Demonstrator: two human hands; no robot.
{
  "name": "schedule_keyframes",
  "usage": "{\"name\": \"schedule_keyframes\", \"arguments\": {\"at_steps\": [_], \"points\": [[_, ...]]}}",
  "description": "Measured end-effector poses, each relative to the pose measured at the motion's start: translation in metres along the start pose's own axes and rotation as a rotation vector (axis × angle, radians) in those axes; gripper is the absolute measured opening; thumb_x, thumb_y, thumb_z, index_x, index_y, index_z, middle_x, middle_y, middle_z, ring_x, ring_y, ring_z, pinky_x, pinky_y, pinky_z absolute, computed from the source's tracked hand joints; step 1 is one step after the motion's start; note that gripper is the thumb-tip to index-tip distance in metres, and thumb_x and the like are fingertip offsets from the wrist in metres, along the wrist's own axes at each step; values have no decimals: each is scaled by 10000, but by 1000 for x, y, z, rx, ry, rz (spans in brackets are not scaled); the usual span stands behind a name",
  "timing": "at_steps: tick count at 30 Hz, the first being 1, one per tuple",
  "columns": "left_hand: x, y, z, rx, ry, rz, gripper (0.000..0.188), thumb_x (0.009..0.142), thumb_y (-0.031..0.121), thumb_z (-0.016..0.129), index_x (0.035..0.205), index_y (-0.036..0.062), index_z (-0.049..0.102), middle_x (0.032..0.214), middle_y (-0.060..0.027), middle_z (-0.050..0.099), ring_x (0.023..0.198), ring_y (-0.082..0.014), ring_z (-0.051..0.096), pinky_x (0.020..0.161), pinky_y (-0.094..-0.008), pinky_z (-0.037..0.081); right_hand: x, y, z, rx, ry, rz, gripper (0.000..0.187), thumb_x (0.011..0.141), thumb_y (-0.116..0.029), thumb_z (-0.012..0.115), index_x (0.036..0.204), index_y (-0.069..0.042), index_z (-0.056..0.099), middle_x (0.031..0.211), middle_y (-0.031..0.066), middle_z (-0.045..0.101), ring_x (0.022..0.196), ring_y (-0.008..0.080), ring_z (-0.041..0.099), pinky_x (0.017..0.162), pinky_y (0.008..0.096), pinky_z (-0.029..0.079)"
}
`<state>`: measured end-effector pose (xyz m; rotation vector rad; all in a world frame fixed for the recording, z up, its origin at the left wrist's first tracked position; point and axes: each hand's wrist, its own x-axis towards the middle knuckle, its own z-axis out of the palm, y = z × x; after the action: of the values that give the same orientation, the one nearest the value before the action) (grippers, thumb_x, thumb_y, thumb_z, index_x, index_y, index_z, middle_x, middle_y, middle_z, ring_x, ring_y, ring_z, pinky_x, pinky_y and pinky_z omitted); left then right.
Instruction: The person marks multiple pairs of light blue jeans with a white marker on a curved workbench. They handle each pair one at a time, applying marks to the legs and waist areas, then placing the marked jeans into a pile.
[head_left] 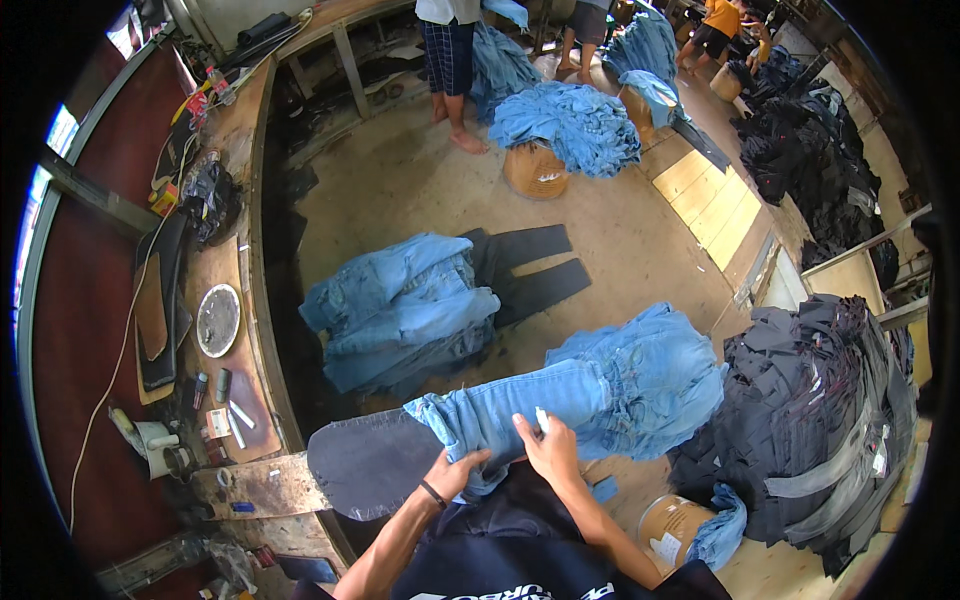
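A pair of light-blue jeans (560, 390) lies before me, one leg drawn over a long dark board (365, 465) whose rounded end sticks out at the left. My left hand (455, 478) is closed on the denim at the leg's near edge, close to its bunched hem. Over the same leg, farther right, my right hand (552, 452) grips a short white stick (542, 418), its tip pointing up from the fingers. The upper part of the jeans spreads in loose folds to the right, on a support I cannot see.
Beyond the board lies a heap of jeans (400, 300) with dark trousers (535, 265). A black garment pile (800, 420) rises at the right, near a drum (672, 525). The left bench (250, 350) holds a round dish (218, 320) and white sticks (238, 422). People stand farther off.
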<state>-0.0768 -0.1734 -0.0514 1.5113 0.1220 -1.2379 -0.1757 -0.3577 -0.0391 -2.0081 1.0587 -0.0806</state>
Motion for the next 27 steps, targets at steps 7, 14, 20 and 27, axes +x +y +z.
{"name": "schedule_keyframes", "arguments": {"at_steps": [7, 14, 20, 27], "points": [[15, -20, 33, -87, 66, 50, 382, 1028, 205, 732, 1329, -25, 684, 1253, -114, 752, 1126, -220, 706, 999, -374, 568, 5, 14, 6, 30, -118, -291, 386, 1049, -331, 654, 878, 10, 712, 770, 245, 716, 783, 473, 722, 680, 540, 544], [18, -15, 25, -201, -26, 125, 287, 987, 184, 765, 1190, -19, 747, 1097, -68, 783, 1012, -167, 718, 924, -341, 572, 1, 18, 2, 245, -43, -228, 413, 1066, -306, 645, 796, -2, 568, 625, 159, 531, 565, 297, 525, 585, 433, 434], [36, -6, 41, -7, -19, 253, 266, 972, 116, 782, 1202, -7, 733, 1109, -73, 781, 993, -174, 732, 896, -339, 599, 2, 23, -4, 201, -163, -191, 400, 1073, -335, 638, 877, 14, 646, 708, 198, 655, 639, 396, 645, 624, 452, 483], [-4, -16, 13, -181, -153, 223, 267, 1010, 102, 701, 1250, -13, 722, 1162, -82, 768, 1073, -191, 708, 1020, -351, 544, 0, 22, -10, 226, -123, -138, 393, 1058, -307, 667, 805, -9, 623, 646, 119, 588, 569, 214, 550, 597, 395, 469]]}}
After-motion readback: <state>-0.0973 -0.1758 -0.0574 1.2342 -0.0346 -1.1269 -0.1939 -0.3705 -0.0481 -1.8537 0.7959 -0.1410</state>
